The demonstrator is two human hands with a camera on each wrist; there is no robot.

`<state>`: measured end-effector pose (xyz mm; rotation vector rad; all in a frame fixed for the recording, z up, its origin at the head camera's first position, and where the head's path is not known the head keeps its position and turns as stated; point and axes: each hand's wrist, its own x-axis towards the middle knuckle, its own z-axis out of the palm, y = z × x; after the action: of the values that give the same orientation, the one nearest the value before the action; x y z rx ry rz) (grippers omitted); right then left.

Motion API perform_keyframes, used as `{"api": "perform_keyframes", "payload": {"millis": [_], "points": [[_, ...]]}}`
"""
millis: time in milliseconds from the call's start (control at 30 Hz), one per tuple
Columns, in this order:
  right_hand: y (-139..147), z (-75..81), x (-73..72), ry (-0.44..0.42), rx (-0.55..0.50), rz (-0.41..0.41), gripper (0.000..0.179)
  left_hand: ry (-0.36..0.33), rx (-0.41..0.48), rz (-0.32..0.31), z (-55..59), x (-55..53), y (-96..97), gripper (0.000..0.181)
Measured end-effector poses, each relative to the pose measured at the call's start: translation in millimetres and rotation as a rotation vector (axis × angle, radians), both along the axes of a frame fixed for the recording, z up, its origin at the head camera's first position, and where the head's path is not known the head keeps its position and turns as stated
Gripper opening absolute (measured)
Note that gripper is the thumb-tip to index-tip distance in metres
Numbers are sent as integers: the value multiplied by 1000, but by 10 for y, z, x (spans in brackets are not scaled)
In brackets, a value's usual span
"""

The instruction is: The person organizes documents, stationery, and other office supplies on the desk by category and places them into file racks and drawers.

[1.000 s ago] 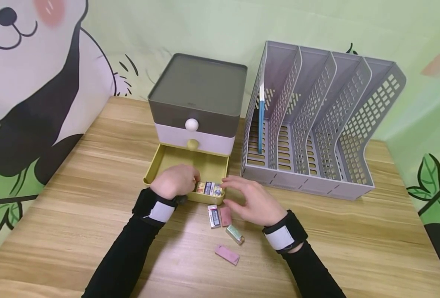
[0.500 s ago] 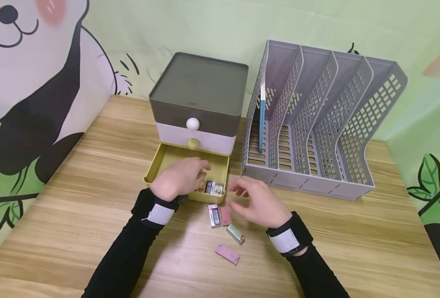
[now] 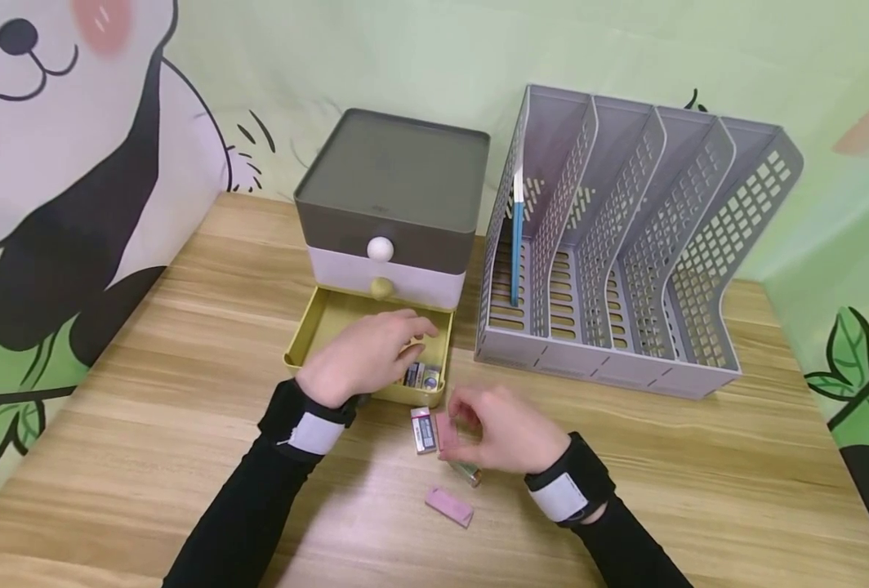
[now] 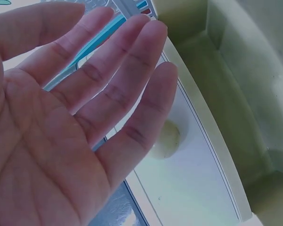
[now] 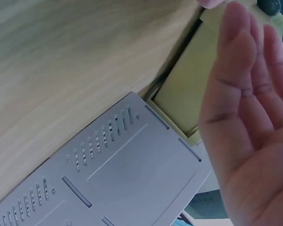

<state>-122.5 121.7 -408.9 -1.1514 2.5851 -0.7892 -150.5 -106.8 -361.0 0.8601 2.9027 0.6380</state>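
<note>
My left hand (image 3: 368,351) hovers over the pulled-out yellow drawer (image 3: 298,339). In the left wrist view its fingers are spread and hold nothing. Inside the drawer's front right corner, small erasers (image 3: 430,378) stand in a row, partly hidden by that hand. My right hand (image 3: 511,429) is down at a pink eraser (image 3: 445,426) on the table, thumb and forefinger around its two ends; whether they pinch it I cannot tell. Left of it lies a white-and-blue sleeved eraser (image 3: 423,430). A green eraser (image 3: 473,476) is partly covered by the right hand. Nearer me lies a lilac-pink eraser (image 3: 449,506).
Above the drawer sit a lilac drawer (image 3: 427,283) and a dark grey one (image 3: 332,220) with a flat top. A grey file rack (image 3: 611,367) stands to the right, with a thin blue item (image 3: 515,253) in its left slot.
My right hand has come away from the drawer's front corner and down onto the pink eraser. My left hand has shifted slightly right over the drawer, its fingers straightening.
</note>
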Motion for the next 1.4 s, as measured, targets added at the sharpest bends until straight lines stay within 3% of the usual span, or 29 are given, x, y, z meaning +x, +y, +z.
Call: {"api": "perform_keyframes", "payload": {"millis": [367, 667, 900, 1100, 1400], "points": [[-26, -56, 43, -101, 224, -3, 44, -1, 9, -17, -23, -3, -4, 32], [-40, -73, 33, -106, 196, -1, 21, -10, 19, -25, -19, -5, 11, 32], [85, 5, -91, -24, -29, -16, 14, 30, 78, -18, -25, -22, 33, 30], [203, 91, -193, 85, -271, -129, 14, 80, 166, -9, -15, -31, 86, 29], [255, 101, -265, 79, -613, -308, 11, 236, 324, -37, -38, -4, 247, 22]]}}
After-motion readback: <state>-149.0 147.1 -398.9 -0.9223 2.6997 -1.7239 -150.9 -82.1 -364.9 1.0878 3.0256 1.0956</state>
